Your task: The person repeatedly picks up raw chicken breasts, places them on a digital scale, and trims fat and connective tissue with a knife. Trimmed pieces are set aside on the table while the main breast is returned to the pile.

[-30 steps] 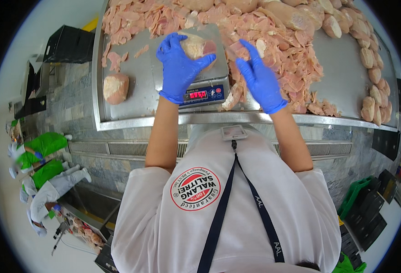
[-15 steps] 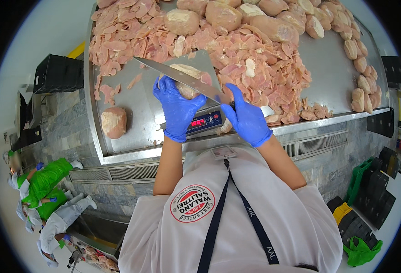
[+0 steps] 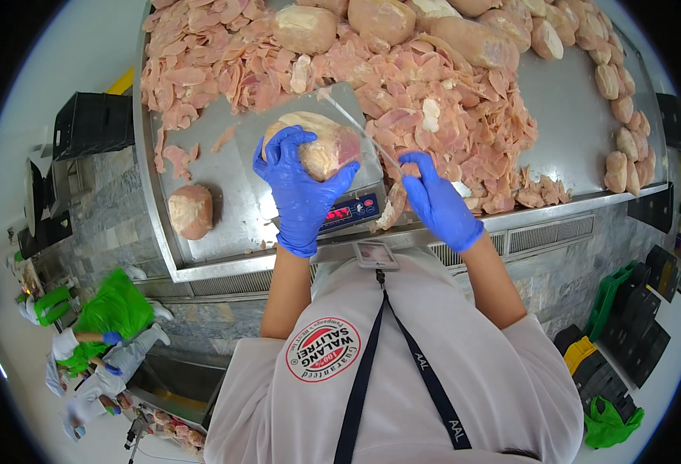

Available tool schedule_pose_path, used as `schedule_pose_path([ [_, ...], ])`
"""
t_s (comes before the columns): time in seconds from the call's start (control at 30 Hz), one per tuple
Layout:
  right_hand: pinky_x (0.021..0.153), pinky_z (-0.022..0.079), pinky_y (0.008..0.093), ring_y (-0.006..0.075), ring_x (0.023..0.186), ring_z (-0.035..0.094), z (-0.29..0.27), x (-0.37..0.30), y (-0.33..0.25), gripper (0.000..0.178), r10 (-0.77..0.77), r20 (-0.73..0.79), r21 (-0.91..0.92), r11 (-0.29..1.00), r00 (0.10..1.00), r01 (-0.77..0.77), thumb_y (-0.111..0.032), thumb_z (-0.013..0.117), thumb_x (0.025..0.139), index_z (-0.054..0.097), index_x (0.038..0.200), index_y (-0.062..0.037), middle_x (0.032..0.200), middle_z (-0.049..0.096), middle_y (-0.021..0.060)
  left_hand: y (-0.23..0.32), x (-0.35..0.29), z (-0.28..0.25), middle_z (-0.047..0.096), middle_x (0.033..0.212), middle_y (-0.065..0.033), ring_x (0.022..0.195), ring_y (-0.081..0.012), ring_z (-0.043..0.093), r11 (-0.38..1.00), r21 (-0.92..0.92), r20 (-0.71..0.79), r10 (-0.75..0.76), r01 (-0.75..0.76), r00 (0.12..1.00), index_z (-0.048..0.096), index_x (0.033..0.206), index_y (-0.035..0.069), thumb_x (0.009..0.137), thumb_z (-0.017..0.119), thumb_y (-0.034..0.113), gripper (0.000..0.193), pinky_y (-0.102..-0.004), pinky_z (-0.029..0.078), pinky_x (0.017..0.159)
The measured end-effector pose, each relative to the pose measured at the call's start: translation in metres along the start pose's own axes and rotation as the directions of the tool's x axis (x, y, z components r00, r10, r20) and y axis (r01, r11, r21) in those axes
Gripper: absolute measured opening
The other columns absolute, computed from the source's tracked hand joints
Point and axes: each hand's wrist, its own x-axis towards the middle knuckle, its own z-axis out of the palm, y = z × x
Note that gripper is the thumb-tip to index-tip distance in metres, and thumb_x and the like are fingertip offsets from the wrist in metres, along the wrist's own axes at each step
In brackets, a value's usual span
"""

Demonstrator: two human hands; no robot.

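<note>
We hold a rounded, pale meat lump [image 3: 321, 147] in our gloved left hand [image 3: 300, 185], grip closed over it above the scale [image 3: 348, 210], while our right hand [image 3: 437, 203] grips a slim knife [image 3: 360, 127], blade laid against the lump. Beyond, a large heap of thin pink slices [image 3: 402, 100] covers the steel surface [image 3: 572, 116], so much looks done; several whole lumps [image 3: 387, 19] remain.
</note>
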Motion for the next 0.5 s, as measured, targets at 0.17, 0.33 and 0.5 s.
schedule_pose_path([
  [0.17,0.058,0.050,0.0486,0.0390,0.068,0.066,0.007,-0.013,0.004,0.030,-0.089,-0.002,-0.128,0.988,0.996,0.088,-0.035,0.047,0.103,0.043,0.118,-0.0092,0.083,0.068,0.0146,0.004,0.003,-0.001,0.055,0.116,-0.0087,0.120,-0.0340,0.040,1.000,0.018,0.020,-0.011,0.011,1.000,0.061,0.110,0.011,0.056,0.090,0.040,0.068,-0.0479,0.026,0.106],
  [0.33,0.060,0.050,0.0497,0.0398,0.070,0.066,0.019,0.031,-0.018,0.031,-0.194,-0.047,-0.187,0.965,0.980,0.182,-0.037,0.048,0.102,0.045,0.114,-0.0085,0.086,0.068,0.0163,0.003,0.007,-0.003,0.056,0.115,-0.0096,0.117,-0.0332,0.044,0.997,0.068,0.072,0.022,-0.027,0.997,0.060,0.111,0.010,0.056,0.091,0.040,0.070,-0.0467,0.028,0.104],
  [0.5,0.070,0.050,0.0515,0.0448,0.080,0.065,0.028,0.094,-0.001,0.035,-0.208,-0.020,-0.012,0.978,0.978,0.208,-0.039,0.046,0.102,0.045,0.111,-0.0053,0.087,0.066,0.0230,0.003,0.005,-0.007,0.057,0.116,-0.0104,0.113,-0.0328,0.048,0.992,0.099,0.064,0.072,-0.078,0.995,0.058,0.112,0.008,0.057,0.092,0.037,0.070,-0.0446,0.032,0.101],
])
